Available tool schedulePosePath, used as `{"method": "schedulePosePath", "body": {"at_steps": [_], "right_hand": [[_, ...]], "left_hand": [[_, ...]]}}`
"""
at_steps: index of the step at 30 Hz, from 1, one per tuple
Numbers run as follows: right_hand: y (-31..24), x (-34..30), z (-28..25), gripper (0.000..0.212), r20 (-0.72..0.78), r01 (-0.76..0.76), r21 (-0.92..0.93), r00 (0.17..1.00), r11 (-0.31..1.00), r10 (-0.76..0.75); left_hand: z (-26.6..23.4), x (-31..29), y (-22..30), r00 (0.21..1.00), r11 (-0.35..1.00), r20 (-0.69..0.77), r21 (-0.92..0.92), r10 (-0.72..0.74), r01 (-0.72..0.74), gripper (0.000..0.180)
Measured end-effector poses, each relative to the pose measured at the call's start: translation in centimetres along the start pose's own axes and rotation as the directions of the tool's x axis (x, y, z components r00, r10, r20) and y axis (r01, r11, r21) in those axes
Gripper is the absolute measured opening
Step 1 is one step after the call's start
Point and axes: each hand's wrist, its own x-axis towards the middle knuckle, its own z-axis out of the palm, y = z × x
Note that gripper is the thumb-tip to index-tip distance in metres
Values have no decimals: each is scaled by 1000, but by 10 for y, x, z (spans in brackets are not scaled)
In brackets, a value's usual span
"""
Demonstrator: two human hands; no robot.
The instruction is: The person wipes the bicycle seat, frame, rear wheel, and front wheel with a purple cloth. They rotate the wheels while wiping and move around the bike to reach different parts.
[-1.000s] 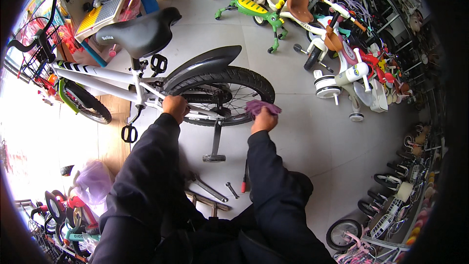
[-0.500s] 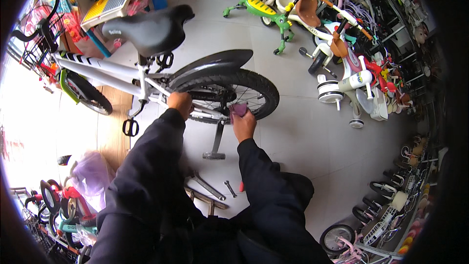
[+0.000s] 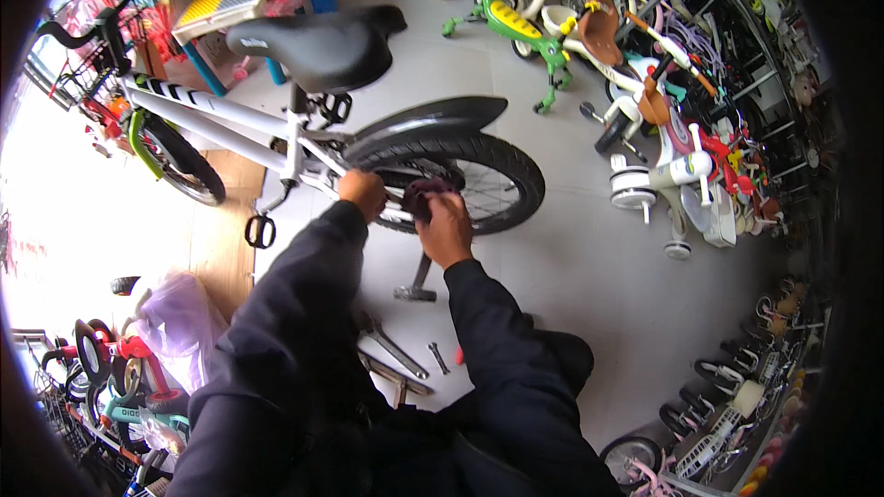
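Observation:
A white bicycle (image 3: 207,133) with a black saddle (image 3: 322,48) stands on its kickstand (image 3: 419,283) in front of me. My left hand (image 3: 362,193) is closed round the frame tube beside the rear wheel (image 3: 525,186), its fingertips hidden. In my right hand (image 3: 446,228) is a dark purple cloth (image 3: 426,195), pressed against the bike near the rear hub. The cloth covers the hub and part of the spokes. Above the wheel curves a black mudguard (image 3: 442,115). A black pedal (image 3: 260,231) hangs left of my left hand.
A wrench (image 3: 398,352) and a smaller spanner (image 3: 438,358) lie on the floor between my arms. Children's ride-ons, including a green one (image 3: 520,26), crowd the right. Small bikes (image 3: 727,419) line the lower right. A purple plastic bag (image 3: 180,322) sits at the left.
My right hand has moved the cloth left along the bike, and it now covers the hub area. The left hand still grips the frame. The whole view has shifted slightly.

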Motion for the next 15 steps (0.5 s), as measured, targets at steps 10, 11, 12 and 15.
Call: {"method": "schedulePosePath", "body": {"at_steps": [10,11,12,15], "right_hand": [[-5,50,-7,19,510,-177,-232,815,956,275],[1,53,-10,18,512,-163,-149,831,975,217],[9,51,-17,26,507,-158,-40,847,987,157],[14,40,-29,23,482,-651,489,756,581,442]], "left_hand": [[-22,-3,10,956,958,261,-213,-132,190,19],[-16,-4,8,982,980,177,-174,-65,96,21],[-11,0,6,974,988,221,-136,-45,77,22],[6,3,0,999,980,-16,-193,36,-39,17]]}}
